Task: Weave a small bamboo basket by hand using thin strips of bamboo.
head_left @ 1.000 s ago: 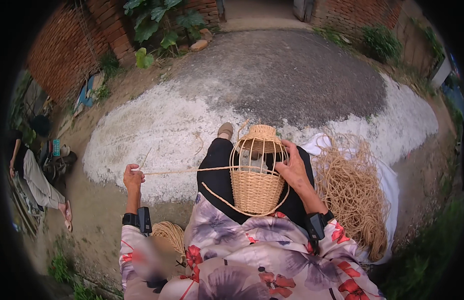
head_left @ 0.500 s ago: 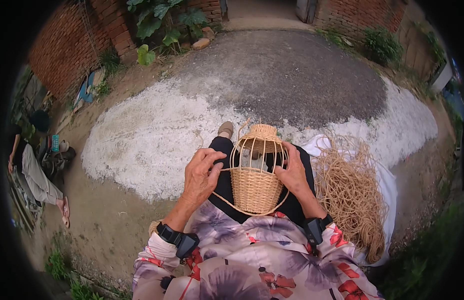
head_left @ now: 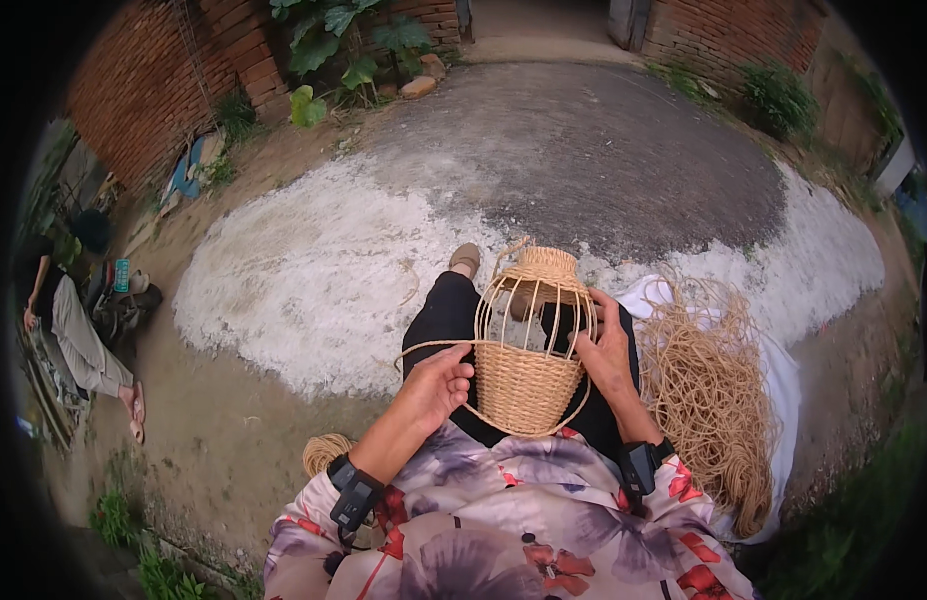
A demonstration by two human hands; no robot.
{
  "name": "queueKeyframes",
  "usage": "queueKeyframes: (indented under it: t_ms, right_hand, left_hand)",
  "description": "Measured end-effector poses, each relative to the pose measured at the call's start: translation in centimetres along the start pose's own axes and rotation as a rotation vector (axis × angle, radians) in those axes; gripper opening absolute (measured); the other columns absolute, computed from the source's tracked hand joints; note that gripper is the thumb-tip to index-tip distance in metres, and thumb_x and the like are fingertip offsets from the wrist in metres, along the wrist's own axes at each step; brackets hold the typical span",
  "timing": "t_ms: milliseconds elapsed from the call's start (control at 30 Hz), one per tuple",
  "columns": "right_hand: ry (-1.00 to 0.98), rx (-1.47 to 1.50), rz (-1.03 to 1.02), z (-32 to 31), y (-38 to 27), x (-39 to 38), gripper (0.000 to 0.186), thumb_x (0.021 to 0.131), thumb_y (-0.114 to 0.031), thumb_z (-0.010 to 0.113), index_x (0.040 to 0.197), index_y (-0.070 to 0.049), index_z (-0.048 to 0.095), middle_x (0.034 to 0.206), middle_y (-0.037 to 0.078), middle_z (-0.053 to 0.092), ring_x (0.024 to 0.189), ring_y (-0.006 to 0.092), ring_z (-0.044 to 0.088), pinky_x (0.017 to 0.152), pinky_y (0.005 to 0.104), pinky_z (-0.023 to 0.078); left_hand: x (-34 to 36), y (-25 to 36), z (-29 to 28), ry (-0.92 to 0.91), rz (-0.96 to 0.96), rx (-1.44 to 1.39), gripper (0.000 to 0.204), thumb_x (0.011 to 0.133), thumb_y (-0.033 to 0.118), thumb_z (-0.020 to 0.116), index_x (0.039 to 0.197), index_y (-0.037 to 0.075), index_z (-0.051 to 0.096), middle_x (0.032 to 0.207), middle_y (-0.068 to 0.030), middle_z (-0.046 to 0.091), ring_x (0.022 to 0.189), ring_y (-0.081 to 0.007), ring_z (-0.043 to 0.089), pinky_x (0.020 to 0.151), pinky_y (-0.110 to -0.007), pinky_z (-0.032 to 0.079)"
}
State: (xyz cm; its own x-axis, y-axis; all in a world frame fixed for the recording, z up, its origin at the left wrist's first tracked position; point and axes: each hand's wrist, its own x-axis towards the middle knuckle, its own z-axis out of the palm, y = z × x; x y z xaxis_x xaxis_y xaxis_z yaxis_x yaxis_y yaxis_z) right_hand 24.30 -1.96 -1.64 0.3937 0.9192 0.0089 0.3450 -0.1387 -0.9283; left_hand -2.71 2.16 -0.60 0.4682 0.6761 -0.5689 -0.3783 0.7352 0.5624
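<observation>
A woven straw-coloured basket (head_left: pixel 529 390) stands between my thighs, with a tightly woven lower body, bare upright ribs and a narrow woven collar (head_left: pixel 547 264) at the top. My right hand (head_left: pixel 607 350) grips its right side, thumb by the woven edge and fingers around the outer ribs. Left of the basket is my left hand (head_left: pixel 438 385), palm turned inward, fingers loosely bent and apart. A twisted cord (head_left: pixel 423 346) leaves the weave, brushes the left fingertips and loops behind that hand; another stretch curves below the basket.
Loose cord (head_left: pixel 708 400) lies heaped on a white cloth (head_left: pixel 783 400) to my right. A cord coil (head_left: pixel 327 453) sits by my left forearm. At far left is another person's trousered leg (head_left: pixel 81 335) beside a parked vehicle (head_left: pixel 125 305). Pale material (head_left: pixel 293 270) covers the ground ahead.
My left hand has moved down and turned palm inward, its fingers loosened; the cord now bows out to the left behind it. My right hand keeps its hold on the basket.
</observation>
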Motion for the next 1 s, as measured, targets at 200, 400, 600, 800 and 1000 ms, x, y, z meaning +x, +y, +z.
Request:
queueKeyframes:
  t_ms: [200, 400, 600, 800, 1000]
  right_hand:
    - [-0.043, 0.084, -0.038, -0.1, -0.1, -0.1, 0.065, 0.078, -0.001, 0.053, 0.140, -0.007, 0.036, 0.124, 0.019, 0.057, 0.082, 0.0183, 0.062, 0.078, 0.0339, 0.050]
    - [-0.106, 0.242, -0.015, -0.7, 0.7, 0.2, 0.066, 0.078, -0.001, 0.053, 0.141, -0.007, 0.035, 0.126, 0.017, 0.054, 0.085, 0.0175, 0.061, 0.077, 0.0326, 0.052]
    - [-0.138, 0.328, 0.037, -0.8, 0.5, 0.1, 0.068, 0.075, 0.000, 0.057, 0.140, -0.008, 0.035, 0.125, 0.015, 0.053, 0.088, 0.0146, 0.058, 0.069, 0.0287, 0.052]
    - [-0.132, 0.312, 0.035, -0.5, 0.1, 0.0, 0.067, 0.077, -0.002, 0.057, 0.140, -0.008, 0.035, 0.125, 0.015, 0.054, 0.093, 0.0163, 0.059, 0.078, 0.0307, 0.052]
    - [-0.106, 0.276, -0.015, -0.5, 0.7, 0.0, 0.066, 0.078, -0.001, 0.056, 0.140, -0.006, 0.035, 0.130, 0.018, 0.053, 0.111, 0.0256, 0.059, 0.091, 0.0358, 0.049]
  left_hand:
    - [2.3, -1.0, -0.7, -0.127, 0.096, -0.376, 0.026, 0.096, 0.024, 0.060, 0.113, 0.005, 0.059, 0.080, -0.0026, 0.064, 0.064, -0.0093, 0.058, 0.057, -0.022, 0.048]
    - [1.0, 0.7, 0.3, 0.070, 0.308, 0.291, 0.024, 0.095, 0.020, 0.062, 0.109, 0.000, 0.062, 0.078, 0.0018, 0.056, 0.067, -0.0062, 0.054, 0.059, -0.020, 0.049]
    - [1.9, 3.0, 1.9, -0.128, 0.358, 0.399, 0.022, 0.093, 0.017, 0.064, 0.107, 0.000, 0.066, 0.083, 0.0005, 0.059, 0.066, -0.0054, 0.056, 0.059, -0.020, 0.050]
    - [4.9, 1.4, 2.9, 0.108, 1.050, 1.342, 0.014, 0.085, 0.011, 0.068, 0.094, 0.001, 0.066, 0.088, -0.0015, 0.065, 0.065, -0.0075, 0.058, 0.059, -0.026, 0.047]
    - [3.9, 1.9, 1.7, -0.049, 0.479, 0.454, 0.024, 0.087, 0.013, 0.069, 0.107, 0.003, 0.061, 0.081, -0.0024, 0.062, 0.064, -0.0077, 0.059, 0.056, -0.019, 0.049]
